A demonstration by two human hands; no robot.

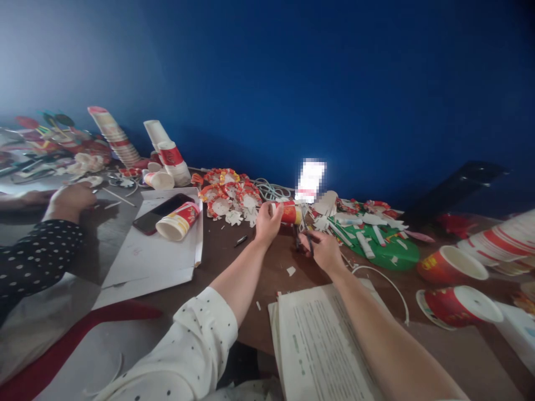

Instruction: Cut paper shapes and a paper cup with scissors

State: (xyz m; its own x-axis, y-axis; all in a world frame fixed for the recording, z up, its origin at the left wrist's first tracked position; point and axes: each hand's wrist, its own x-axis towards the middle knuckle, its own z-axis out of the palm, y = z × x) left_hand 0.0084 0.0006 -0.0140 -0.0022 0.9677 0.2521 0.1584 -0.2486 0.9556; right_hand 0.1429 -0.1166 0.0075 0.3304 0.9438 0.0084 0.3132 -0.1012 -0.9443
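Cup (292, 213), red with a cream band, is held sideways above the brown worktop (221, 253), near the centre of view. The fingers of the left hand (268, 221) are clamped on it from 8 o'clock. At 4 o'clock the fingers of the right hand (328, 252) are closed around scissors (298, 238), whose blades point up beside the cup's near end; whether they touch it I cannot tell.

Taking the cup as the clock's centre, a bright panel (310, 181), too blurred to read, stands at 1 o'clock. Cut cups (229, 192) lie heaped at 10, and a green sheet (388, 253) strewn with scraps lies between 3 and 4. Printed pages (313, 340) lie toward 6. At 9, a second cup (179, 221) rests beside a phone (161, 213) on white card (154, 262); farther out is a co-worker's hand (73, 199).
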